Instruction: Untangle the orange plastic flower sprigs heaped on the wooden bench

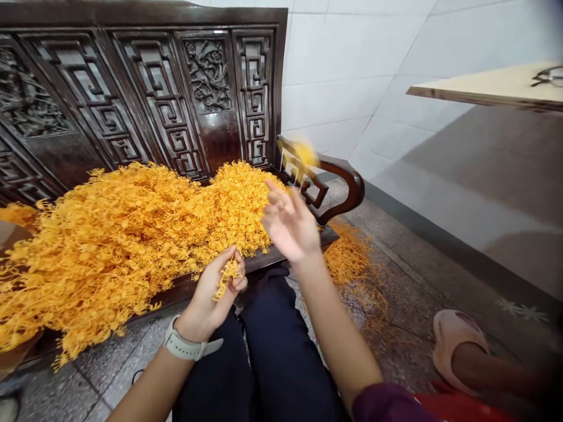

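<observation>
Free air above the yellow heap (132,228); barriers: backrest (216,139) behind, armrest (356,190) at the right end.

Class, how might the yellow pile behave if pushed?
The yellow pile may shift in clumps, since its curly pieces interlace. It seems light for its bulk, judging by the slender strands. Some might spill, as parts overhang the front of the bench.

Larger heap of small pieces (127,228) on surface (264,259), overhanging front edge at left; smaller heap (240,202) adjoining, toward right edge. Backrest (214,136) along rear edge, armrest (357,190) at right edge. Loose strands (347,255) on floor (413,296) beyond right front corner. Glasses (550,75) on board (475,88), far right.
</observation>
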The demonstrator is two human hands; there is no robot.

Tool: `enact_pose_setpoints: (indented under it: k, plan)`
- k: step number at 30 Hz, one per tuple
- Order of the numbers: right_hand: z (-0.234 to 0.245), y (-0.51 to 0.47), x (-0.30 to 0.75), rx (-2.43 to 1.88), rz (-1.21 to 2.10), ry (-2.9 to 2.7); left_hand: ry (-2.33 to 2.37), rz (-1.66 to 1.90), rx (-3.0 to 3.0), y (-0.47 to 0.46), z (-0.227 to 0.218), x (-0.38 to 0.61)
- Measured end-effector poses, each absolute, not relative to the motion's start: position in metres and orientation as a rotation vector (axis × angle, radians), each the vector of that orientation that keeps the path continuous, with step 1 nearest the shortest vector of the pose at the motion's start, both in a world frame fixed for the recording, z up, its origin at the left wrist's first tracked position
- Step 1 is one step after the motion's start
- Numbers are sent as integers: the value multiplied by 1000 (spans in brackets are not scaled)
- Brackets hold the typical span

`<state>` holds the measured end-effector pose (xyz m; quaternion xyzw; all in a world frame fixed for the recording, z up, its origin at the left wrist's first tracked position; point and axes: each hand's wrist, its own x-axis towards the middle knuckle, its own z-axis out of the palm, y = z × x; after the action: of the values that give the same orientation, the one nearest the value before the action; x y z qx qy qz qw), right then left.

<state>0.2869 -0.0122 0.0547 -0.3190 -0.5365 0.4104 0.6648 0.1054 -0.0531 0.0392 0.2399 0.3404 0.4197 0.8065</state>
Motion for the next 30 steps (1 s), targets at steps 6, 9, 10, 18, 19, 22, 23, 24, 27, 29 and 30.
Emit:
enact_pose_setpoints:
  k: [6,9,10,18,19,22,23,24,27,29,30]
  plan:
    - [30,-38,258,-533,1450,-655,884,986,656,-64,36,112]
    - [13,-59,245,-664,1282,-658,925,1011,688,-62,35,113]
    - [7,-63,243,-725,1193,-669,935,1019,694,-61,35,114]
    - [-13,-72,237,-910,1180,-933,910,1087,817,-61,36,120]
    - [-12,-72,237,-909,1211,-960,910,1110,846,-62,36,121]
    - [-13,-72,238,-917,1180,-907,897,1172,890,-63,37,122]
    - [-13,-71,238,-904,1152,-859,895,1179,890,-63,37,122]
    - [-14,-71,238,-884,1129,-814,902,1184,888,-63,37,121]
    - [-17,-71,238,-845,1094,-771,948,1204,901,-61,36,118]
    - [-18,-72,238,-837,1088,-770,946,1207,921,-61,36,116]
    - [-18,-72,238,-829,1091,-769,937,1196,926,-60,36,115]
